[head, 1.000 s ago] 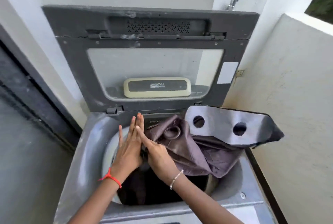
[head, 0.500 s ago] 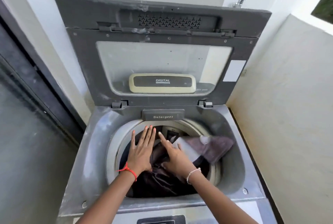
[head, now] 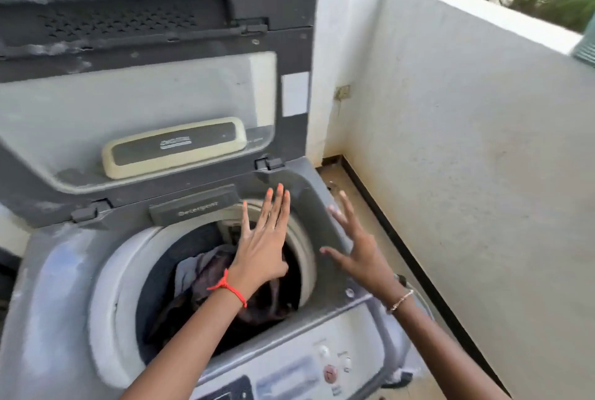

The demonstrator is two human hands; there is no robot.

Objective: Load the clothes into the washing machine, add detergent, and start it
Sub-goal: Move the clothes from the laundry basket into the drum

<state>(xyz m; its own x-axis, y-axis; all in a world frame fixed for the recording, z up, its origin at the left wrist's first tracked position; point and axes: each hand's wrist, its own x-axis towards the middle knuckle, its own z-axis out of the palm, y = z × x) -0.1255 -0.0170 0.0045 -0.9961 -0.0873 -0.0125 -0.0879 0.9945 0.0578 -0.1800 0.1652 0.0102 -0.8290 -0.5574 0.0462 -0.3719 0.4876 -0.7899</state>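
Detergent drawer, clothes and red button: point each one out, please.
detergent drawer [head: 194, 208], head view, labelled front.
clothes [head: 206, 274], head view, fold inside the drum.
red button [head: 330, 373], head view, its face.

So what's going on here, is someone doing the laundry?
Yes. A person stands at a top-loading washing machine with its lid up. Dark clothes lie in the drum. The left hand hangs over the opening and the right hand over the machine's right edge, both with fingers spread and holding nothing. The detergent drawer at the back looks closed, and nobody touches the control panel.
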